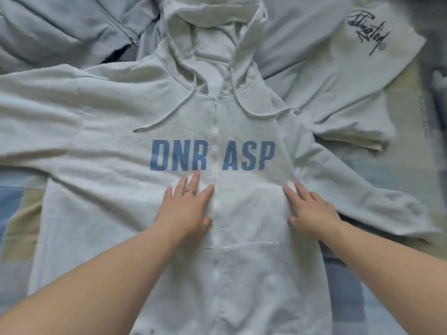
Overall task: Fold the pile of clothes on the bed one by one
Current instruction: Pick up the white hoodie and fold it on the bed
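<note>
A pale grey zip hoodie (108,189) with blue letters "DNR ASP" lies spread front-up on the bed, hood at the top, sleeves stretched out to both sides. My left hand (187,209) lies flat on its chest just left of the zip, fingers straight, under the letters. My right hand (312,209) presses flat on the right side of the body, near the seam where the sleeve starts. Neither hand holds any cloth.
A grey zip garment (72,27) lies bunched at the top left. At the top right lies a pale garment (362,76) with a black script logo. The bed cover (14,213), patterned in blue and beige, shows on both sides of the hoodie.
</note>
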The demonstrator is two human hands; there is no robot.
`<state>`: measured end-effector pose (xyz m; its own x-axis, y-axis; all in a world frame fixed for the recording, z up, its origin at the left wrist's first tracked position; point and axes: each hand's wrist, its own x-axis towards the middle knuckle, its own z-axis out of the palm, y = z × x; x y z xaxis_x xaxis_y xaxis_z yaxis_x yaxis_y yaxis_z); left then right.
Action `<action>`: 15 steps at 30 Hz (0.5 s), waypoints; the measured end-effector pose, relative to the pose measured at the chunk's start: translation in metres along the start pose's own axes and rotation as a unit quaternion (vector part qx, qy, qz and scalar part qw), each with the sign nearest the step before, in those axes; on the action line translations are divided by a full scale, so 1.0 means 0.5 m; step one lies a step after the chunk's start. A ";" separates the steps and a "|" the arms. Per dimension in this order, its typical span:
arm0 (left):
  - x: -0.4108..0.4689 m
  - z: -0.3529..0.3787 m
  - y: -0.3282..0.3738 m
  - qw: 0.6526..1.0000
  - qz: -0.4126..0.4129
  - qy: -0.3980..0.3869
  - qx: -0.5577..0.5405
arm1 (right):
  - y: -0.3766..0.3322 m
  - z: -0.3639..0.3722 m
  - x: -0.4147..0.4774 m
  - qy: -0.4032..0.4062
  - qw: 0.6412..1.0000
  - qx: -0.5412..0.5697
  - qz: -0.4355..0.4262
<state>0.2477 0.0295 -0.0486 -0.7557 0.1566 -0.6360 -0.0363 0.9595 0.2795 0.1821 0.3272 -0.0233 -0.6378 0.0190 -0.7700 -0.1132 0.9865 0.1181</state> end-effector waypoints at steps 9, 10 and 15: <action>0.061 -0.014 0.195 0.994 0.112 -0.002 -0.017 | 0.203 -0.037 0.017 0.147 0.958 0.227 0.095; 0.067 -0.016 0.214 0.992 0.122 -0.005 -0.012 | 0.234 -0.047 0.028 0.148 0.957 0.224 0.110; 0.118 -0.020 0.322 0.990 0.133 0.033 -0.015 | 0.392 -0.049 0.102 0.090 0.959 0.224 0.149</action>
<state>0.1908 0.1912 -0.0340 -0.7822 0.3861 -0.4889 0.1507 0.8787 0.4529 0.1089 0.5174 -0.0240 -0.7168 0.3231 -0.6179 0.4079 0.9130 0.0042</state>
